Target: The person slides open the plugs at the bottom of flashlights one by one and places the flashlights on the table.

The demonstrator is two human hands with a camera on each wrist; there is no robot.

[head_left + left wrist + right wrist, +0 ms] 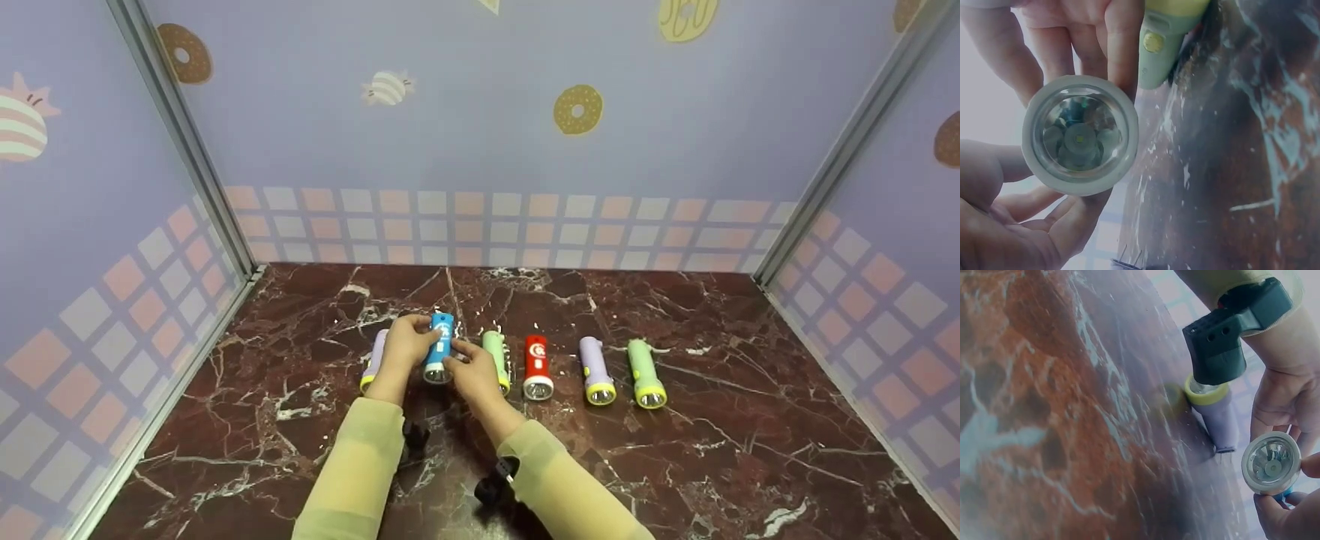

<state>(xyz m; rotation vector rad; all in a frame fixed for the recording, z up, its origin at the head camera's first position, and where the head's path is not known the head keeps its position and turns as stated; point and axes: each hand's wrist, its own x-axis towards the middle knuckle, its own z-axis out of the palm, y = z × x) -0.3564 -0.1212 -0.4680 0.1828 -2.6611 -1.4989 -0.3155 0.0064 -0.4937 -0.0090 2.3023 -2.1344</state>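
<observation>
Pointing its lens toward the bottom of the head view, just left of centre, the blue flashlight (444, 346) is held between both hands. Its upper body is gripped by the left hand (409, 345), thumb laid over the front; the lens end is pinched from the right by the fingers of the right hand (474, 373). In the left wrist view the white lens rim (1080, 183) is seen face-on, with fingers bent above and below it; by that view it is judged to be raised off the marble-patterned tabletop (705, 465).

Close neighbours: a purple flashlight with yellow rim (376, 351), partly hidden by the left hand; a green one (495, 345), partly covered by the right. Farther right, a red flashlight (537, 365), then a second purple (595, 367) and a second green (644, 367), are spaced in a rough row.

Risks, as judged: the green barrel could be knocked and rolled by the right knuckles, so little room being left. The smooth blue barrel could be dropped if both grips were loosened together. The switch could be pressed accidentally by the left thumb.
</observation>
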